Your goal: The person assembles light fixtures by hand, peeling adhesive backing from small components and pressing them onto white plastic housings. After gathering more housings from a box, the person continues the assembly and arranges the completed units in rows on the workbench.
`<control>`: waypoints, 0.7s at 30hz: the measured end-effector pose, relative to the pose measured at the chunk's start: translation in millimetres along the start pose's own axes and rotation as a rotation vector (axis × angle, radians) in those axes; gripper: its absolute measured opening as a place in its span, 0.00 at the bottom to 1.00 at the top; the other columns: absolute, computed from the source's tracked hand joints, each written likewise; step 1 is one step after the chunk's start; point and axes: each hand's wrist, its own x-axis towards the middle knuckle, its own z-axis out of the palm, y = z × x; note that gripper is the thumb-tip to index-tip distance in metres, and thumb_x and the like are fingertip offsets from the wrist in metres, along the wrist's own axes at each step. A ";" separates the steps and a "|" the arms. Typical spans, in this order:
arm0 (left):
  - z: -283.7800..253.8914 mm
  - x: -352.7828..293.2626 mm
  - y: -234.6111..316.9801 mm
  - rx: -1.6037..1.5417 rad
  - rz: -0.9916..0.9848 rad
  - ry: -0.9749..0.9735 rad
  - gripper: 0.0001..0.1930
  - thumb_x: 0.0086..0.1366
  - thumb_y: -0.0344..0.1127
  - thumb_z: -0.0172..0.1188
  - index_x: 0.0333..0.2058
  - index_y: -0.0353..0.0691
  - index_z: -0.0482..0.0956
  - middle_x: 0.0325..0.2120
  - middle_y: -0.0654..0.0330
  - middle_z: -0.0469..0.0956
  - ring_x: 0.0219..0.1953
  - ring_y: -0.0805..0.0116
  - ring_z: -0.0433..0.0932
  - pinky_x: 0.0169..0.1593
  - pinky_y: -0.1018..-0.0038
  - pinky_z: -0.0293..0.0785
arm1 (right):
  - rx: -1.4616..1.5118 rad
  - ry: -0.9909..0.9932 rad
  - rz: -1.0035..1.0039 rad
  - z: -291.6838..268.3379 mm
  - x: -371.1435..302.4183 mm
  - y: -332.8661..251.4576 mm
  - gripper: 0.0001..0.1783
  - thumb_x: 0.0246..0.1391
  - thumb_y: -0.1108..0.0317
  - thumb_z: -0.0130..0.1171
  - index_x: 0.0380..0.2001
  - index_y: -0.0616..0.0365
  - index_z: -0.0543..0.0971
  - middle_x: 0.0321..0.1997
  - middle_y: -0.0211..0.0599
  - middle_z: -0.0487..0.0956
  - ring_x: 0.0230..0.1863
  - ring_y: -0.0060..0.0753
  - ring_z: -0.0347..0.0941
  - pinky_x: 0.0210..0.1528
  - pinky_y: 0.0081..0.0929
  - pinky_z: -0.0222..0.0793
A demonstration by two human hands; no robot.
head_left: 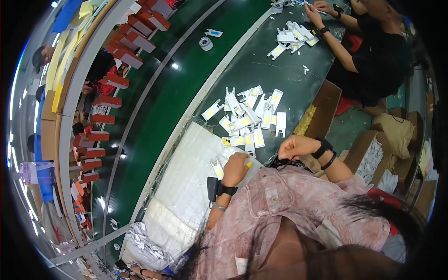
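My left hand (235,169) is over the white plastic-covered sheet, its fingers curled inward. A yellow cover shows at one fingertip, and whatever the hand may hold is hidden. Beside it lies a white plastic part with a yellow patch (216,167). My right hand (297,147) is closed with its fingertips pinched together, above a black plastic bag (294,164) at my lap. I cannot make out anything between those fingers. Just beyond both hands spreads a loose pile of flat white parts with yellow patches (242,122) on the dark tabletop.
A green conveyor (163,100) runs along the left, carrying a white roll (206,44). Red boxes (95,136) line its far side. A co-worker (373,56) sits at the upper right by another pile (295,36). Open cartons (322,105) stand to my right.
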 end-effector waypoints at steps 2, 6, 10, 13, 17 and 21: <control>10.5 2.6 3.0 0.037 0.042 0.088 0.20 0.51 0.29 0.62 0.46 0.38 0.75 0.47 0.51 0.73 0.50 0.50 0.70 0.51 0.62 0.69 | -0.120 -0.044 0.136 -5.3 -19.4 11.2 0.14 0.58 0.60 0.60 0.26 0.60 0.79 0.19 0.27 0.76 0.20 0.15 0.73 0.23 0.16 0.66; 29.4 4.8 1.0 0.131 0.006 0.140 0.23 0.49 0.28 0.63 0.47 0.38 0.74 0.53 0.49 0.67 0.54 0.49 0.66 0.53 0.62 0.68 | -1.698 0.554 0.431 -27.7 -61.1 86.1 0.07 0.44 0.63 0.60 0.20 0.54 0.81 0.25 0.40 0.78 0.33 0.46 0.75 0.36 0.41 0.67; 48.5 14.8 2.2 0.124 0.035 0.217 0.23 0.49 0.28 0.63 0.47 0.37 0.73 0.50 0.49 0.70 0.52 0.50 0.68 0.53 0.62 0.68 | -1.055 0.895 0.007 -21.3 -44.5 71.8 0.13 0.44 0.72 0.58 0.37 0.59 0.78 0.38 0.42 0.78 0.42 0.52 0.72 0.42 0.45 0.69; 59.0 34.7 14.0 0.105 0.112 0.336 0.25 0.48 0.30 0.65 0.47 0.35 0.73 0.47 0.50 0.72 0.50 0.51 0.69 0.54 0.61 0.67 | -1.135 0.955 -0.306 -13.9 -8.0 64.1 0.21 0.41 0.78 0.56 0.44 0.56 0.76 0.53 0.45 0.73 0.53 0.51 0.68 0.52 0.41 0.66; 74.4 49.0 26.4 0.141 0.216 0.367 0.24 0.47 0.31 0.64 0.44 0.32 0.71 0.42 0.52 0.72 0.48 0.53 0.69 0.51 0.63 0.65 | -1.316 0.867 -0.419 -18.7 34.1 55.3 0.27 0.43 0.78 0.53 0.51 0.53 0.74 0.59 0.42 0.69 0.62 0.47 0.62 0.58 0.42 0.60; 88.2 46.0 18.0 0.205 0.269 0.352 0.19 0.44 0.32 0.65 0.38 0.35 0.75 0.38 0.54 0.72 0.46 0.54 0.70 0.50 0.64 0.66 | -1.346 0.758 -0.422 -35.2 44.6 64.7 0.26 0.46 0.75 0.54 0.52 0.51 0.74 0.59 0.38 0.69 0.63 0.45 0.61 0.58 0.39 0.59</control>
